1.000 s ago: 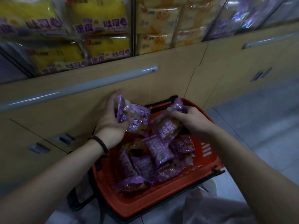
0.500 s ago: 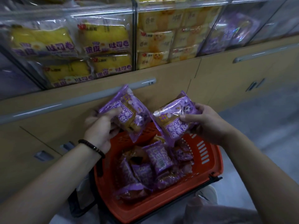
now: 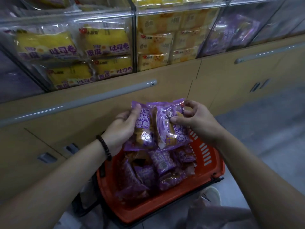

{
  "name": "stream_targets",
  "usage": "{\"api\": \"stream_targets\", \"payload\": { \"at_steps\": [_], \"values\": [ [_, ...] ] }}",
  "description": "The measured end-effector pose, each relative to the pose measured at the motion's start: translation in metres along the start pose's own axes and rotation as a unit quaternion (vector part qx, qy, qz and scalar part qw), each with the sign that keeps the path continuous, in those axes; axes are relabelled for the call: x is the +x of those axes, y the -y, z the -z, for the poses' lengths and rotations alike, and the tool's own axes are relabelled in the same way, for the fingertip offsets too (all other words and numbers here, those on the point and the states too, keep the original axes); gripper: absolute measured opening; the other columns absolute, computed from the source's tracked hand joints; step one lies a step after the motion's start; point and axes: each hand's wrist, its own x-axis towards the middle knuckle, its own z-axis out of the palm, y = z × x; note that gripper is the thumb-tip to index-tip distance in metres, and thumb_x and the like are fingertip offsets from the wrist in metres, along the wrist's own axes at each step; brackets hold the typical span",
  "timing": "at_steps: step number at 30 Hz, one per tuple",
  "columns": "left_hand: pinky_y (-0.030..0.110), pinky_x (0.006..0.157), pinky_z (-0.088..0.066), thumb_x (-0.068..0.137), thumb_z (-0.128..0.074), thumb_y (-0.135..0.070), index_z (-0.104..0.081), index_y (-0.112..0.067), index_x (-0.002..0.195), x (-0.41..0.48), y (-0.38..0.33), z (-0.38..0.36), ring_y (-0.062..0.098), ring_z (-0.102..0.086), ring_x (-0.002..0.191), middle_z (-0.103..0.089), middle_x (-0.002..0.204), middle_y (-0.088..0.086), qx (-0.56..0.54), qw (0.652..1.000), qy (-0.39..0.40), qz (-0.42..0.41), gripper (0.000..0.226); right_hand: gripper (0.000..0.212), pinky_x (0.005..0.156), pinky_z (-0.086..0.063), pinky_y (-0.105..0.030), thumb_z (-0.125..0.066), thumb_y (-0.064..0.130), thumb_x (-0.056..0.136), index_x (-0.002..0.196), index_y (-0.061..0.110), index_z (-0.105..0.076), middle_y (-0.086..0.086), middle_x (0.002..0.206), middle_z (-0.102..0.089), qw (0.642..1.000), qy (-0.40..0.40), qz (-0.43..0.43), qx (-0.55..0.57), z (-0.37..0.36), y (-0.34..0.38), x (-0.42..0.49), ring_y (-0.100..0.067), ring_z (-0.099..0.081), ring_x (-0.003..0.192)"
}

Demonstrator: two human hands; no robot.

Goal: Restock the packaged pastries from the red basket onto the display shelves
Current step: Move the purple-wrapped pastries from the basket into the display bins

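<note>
Above the red basket (image 3: 212, 166) I hold two purple pastry packs side by side. My left hand (image 3: 122, 129) grips the left purple pack (image 3: 143, 134) from its left edge, thumb across its top. My right hand (image 3: 196, 121) pinches the right purple pack (image 3: 171, 131) with thumb on its front and fingers at its top right corner. The two packs overlap in the middle. Several more purple packs (image 3: 158, 172) lie heaped in the basket. A clear bin with purple packs (image 3: 231, 35) stands on the display shelf at the upper right.
Clear bins hold yellow roll packs (image 3: 105, 43) at the upper left and pale yellow cake packs (image 3: 166, 45) in the middle. A beige cabinet with a grey rail (image 3: 79, 101) runs under the bins. Grey floor (image 3: 267, 123) lies to the right; a white shoe (image 3: 212, 194) is beside the basket.
Both hands lifted a purple pack each out of the basket, then brought the two packs together so they overlap. The view tilted up and shows more of the bins.
</note>
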Motion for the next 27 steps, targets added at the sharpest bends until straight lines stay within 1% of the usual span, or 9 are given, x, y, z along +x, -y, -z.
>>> {"api": "stream_targets", "payload": {
  "at_steps": [3,7,10,13,16,18,20,24,27],
  "values": [
    [0.045,0.079,-0.060,0.079,-0.082,-0.033,-0.072,-0.013,0.110,-0.003,-0.001,-0.002,0.029,-0.072,0.091,-0.078,0.103,0.009,0.014,0.996,0.087,-0.026,0.039,0.033,0.095,-0.062,-0.048,-0.077,-0.001,0.090,0.123,-0.001,-0.069,-0.024,0.113,-0.077,0.998,0.004,0.041,-0.044,0.000,0.002,-0.004,-0.041,-0.073,0.108],
    [0.025,0.059,-0.058,0.078,-0.084,0.009,-0.065,-0.010,0.121,0.002,0.001,0.000,0.015,-0.074,0.080,-0.079,0.098,0.004,0.052,0.992,0.102,-0.047,0.051,0.042,0.099,-0.058,-0.038,-0.071,0.012,0.100,0.140,0.022,-0.064,-0.004,0.117,-0.078,0.974,0.004,0.121,-0.193,-0.004,0.002,-0.005,-0.020,-0.073,0.113],
    [0.039,0.070,-0.061,0.080,-0.087,-0.003,-0.059,-0.013,0.124,0.004,-0.011,-0.003,0.015,-0.075,0.088,-0.078,0.100,-0.001,0.087,0.991,0.063,-0.080,0.054,0.069,0.104,-0.051,-0.031,-0.066,0.035,0.102,0.162,0.041,-0.033,0.020,0.121,-0.069,0.944,-0.042,0.142,-0.295,-0.006,0.004,-0.006,-0.006,-0.066,0.115],
    [0.059,0.085,-0.058,0.071,-0.089,-0.022,-0.056,-0.009,0.125,0.003,-0.034,-0.003,0.032,-0.074,0.105,-0.075,0.117,0.013,0.096,0.989,0.078,-0.081,0.064,0.066,0.103,-0.051,-0.030,-0.072,0.037,0.098,0.156,0.036,-0.040,0.022,0.120,-0.065,0.955,-0.077,0.144,-0.246,-0.004,0.017,-0.014,-0.001,-0.064,0.114],
    [0.044,0.067,-0.048,0.073,-0.090,-0.027,-0.063,-0.011,0.107,-0.002,-0.066,-0.002,0.022,-0.061,0.076,-0.065,0.091,0.019,0.200,0.966,0.105,-0.128,0.047,0.035,0.096,-0.058,-0.048,-0.078,0.028,0.095,0.127,0.025,-0.064,0.005,0.110,-0.077,0.962,-0.103,0.162,-0.196,0.002,0.039,-0.025,-0.013,-0.073,0.103],
    [0.031,0.062,-0.037,0.075,-0.090,-0.023,-0.062,-0.024,0.078,-0.011,-0.099,0.000,0.011,-0.043,0.061,-0.047,0.063,-0.008,0.287,0.937,0.115,-0.163,0.028,0.024,0.091,-0.060,-0.049,-0.077,0.019,0.096,0.118,0.021,-0.070,-0.001,0.103,-0.078,0.959,-0.098,0.178,-0.198,0.009,0.060,-0.031,-0.021,-0.076,0.095],
    [0.022,0.054,-0.037,0.078,-0.090,-0.024,-0.066,-0.035,0.075,-0.022,-0.138,-0.001,0.003,-0.048,0.054,-0.056,0.057,-0.018,0.383,0.898,0.095,-0.194,0.027,0.024,0.086,-0.062,-0.045,-0.075,0.012,0.096,0.118,0.023,-0.071,-0.001,0.100,-0.079,0.947,-0.083,0.206,-0.231,0.019,0.085,-0.035,-0.021,-0.076,0.092],
    [0.016,0.059,-0.041,0.072,-0.093,-0.041,-0.072,-0.036,0.103,-0.033,-0.211,-0.007,-0.004,-0.059,0.069,-0.066,0.075,-0.021,0.470,0.834,0.041,-0.285,0.038,0.038,0.083,-0.052,-0.014,-0.073,-0.010,0.092,0.115,0.021,-0.070,0.026,0.097,-0.075,0.886,-0.090,0.312,-0.331,0.046,0.154,-0.033,0.010,-0.070,0.091],
    [0.030,0.067,-0.052,0.068,-0.094,-0.043,-0.065,-0.036,0.110,-0.028,-0.264,-0.015,0.001,-0.060,0.075,-0.067,0.090,-0.016,0.475,0.805,0.018,-0.355,0.052,0.046,0.088,-0.045,-0.029,-0.083,0.008,0.084,0.120,0.032,-0.066,0.025,0.098,-0.067,0.757,-0.172,0.407,-0.481,0.071,0.209,-0.027,-0.001,-0.068,0.098]
  ]
}}
